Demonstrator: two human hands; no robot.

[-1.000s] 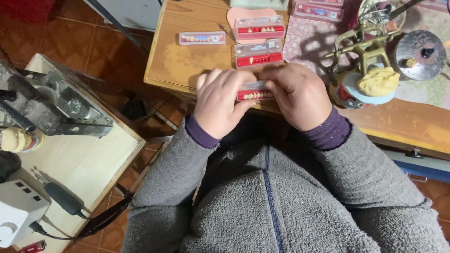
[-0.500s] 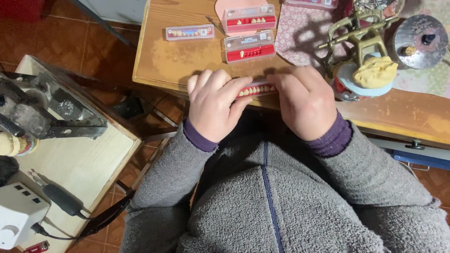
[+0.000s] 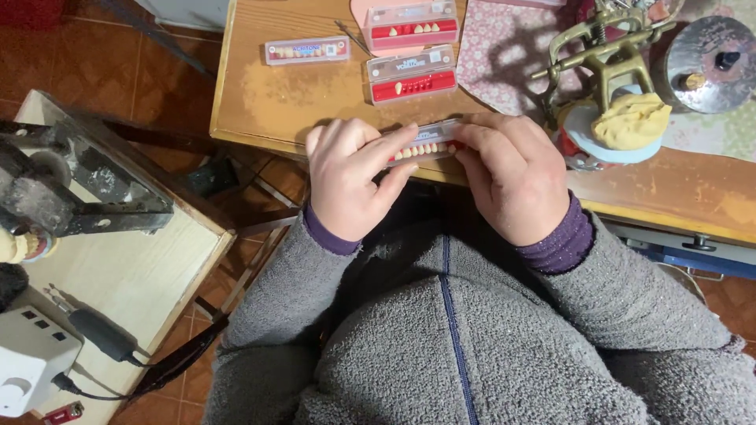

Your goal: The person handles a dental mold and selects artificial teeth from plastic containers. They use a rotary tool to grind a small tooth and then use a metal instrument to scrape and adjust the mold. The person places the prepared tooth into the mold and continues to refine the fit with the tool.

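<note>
Both hands, left hand (image 3: 350, 181) and right hand (image 3: 512, 177), pinch a strip of false teeth (image 3: 424, 148) at the worktop (image 3: 315, 94) edge, its ends hidden under fingers, with similar red strips (image 3: 412, 85) at twelve o'clock.

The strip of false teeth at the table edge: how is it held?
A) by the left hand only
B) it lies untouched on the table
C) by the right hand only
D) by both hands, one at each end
D: the left hand and the right hand each grip one end of the strip of false teeth.
</note>
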